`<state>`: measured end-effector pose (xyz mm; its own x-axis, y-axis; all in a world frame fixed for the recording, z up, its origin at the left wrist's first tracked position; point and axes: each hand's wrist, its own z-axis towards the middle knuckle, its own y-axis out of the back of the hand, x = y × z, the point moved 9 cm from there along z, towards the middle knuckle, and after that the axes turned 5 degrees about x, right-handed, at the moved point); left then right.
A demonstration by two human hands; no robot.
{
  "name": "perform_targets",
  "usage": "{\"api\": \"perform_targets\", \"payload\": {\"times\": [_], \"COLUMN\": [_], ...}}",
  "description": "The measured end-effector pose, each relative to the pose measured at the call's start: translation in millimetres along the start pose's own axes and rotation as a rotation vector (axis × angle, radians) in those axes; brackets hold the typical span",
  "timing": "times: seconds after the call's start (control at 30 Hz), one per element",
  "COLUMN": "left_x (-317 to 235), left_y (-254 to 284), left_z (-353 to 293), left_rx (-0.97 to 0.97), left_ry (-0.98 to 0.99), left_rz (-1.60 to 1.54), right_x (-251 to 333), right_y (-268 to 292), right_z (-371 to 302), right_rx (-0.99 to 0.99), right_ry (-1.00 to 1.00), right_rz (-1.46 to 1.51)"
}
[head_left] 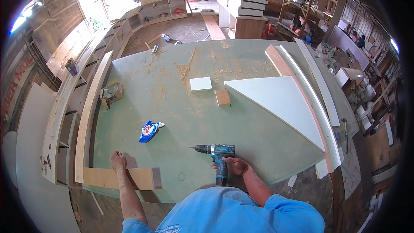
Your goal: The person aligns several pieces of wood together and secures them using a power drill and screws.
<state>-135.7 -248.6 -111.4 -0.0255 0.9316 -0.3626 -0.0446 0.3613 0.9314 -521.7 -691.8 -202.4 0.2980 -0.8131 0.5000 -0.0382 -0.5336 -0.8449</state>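
Observation:
My right hand (235, 165) is wrapped round the grip of a blue and black cordless drill (221, 152), which points left above the green tabletop (181, 155). My left hand (118, 161) is closed with its fingers drawn together, just past the far edge of a short wooden board (140, 178); anything inside it is too small to make out. That board meets a long, pale board (88, 131) at the left corner. Between the hands, farther off, lies a crumpled blue and white packet (149, 131).
An open cardboard box (112, 92) stands at the left. A white block (201, 83), a small brown block (223, 97) and a large white triangular panel (280, 103) lie farther back. Long strips (308, 99) and a hammer (345, 133) are at right. Sawdust covers the far tabletop.

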Motion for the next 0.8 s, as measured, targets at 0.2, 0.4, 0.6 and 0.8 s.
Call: {"api": "perform_targets", "payload": {"times": [0.2,0.4,0.6,0.8], "left_x": [-1.8,-0.3,-2.1,-3.0], "left_y": [-1.1,-1.5,0.4,1.1], "left_z": [0.6,1.5,-0.3,-0.4], "left_rx": [0.0,0.017,0.001,0.001], "left_ry": [0.002,0.0,-0.014,-0.027], "left_rz": [0.021,0.026,0.014,0.027], "right_x": [1.4,-0.7,-1.2,0.4], "right_y": [-2.7,0.7,0.8,-2.0], "right_z": [-0.2,0.1,0.5,0.4], "right_rx": [0.014,-0.003,0.022,0.018], "right_ry": [-0.001,-0.007,0.001,-0.001], "right_rz": [0.011,0.032,0.043,0.023]}}
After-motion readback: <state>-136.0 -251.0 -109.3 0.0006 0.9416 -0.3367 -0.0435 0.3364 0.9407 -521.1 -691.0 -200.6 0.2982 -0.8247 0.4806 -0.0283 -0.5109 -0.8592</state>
